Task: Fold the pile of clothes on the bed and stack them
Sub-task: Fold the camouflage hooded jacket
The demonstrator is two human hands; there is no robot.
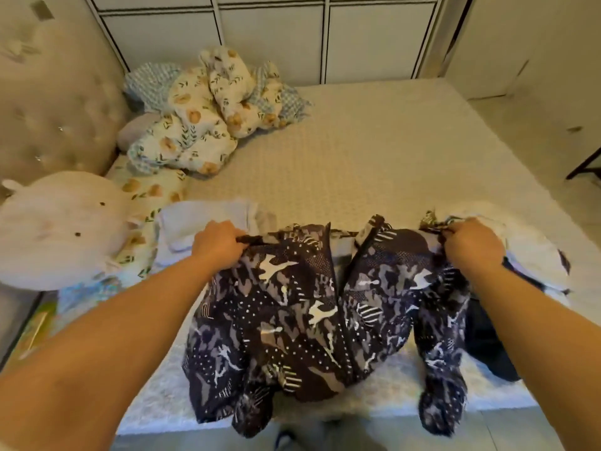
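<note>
A dark navy patterned zip jacket (302,323) lies spread on the near part of the bed (374,157), front open, sleeves hanging over the near edge. My left hand (219,244) grips its left shoulder. My right hand (471,244) grips its right shoulder. A folded white garment (201,222) lies just beyond my left hand. A heap of white and dark clothes (533,255) sits behind and to the right of my right hand.
A crumpled floral quilt (208,112) is bunched at the far left of the bed. A round white plush cushion (61,229) lies at the left edge by the tufted headboard (48,109). White wardrobe doors (270,34) stand behind the bed.
</note>
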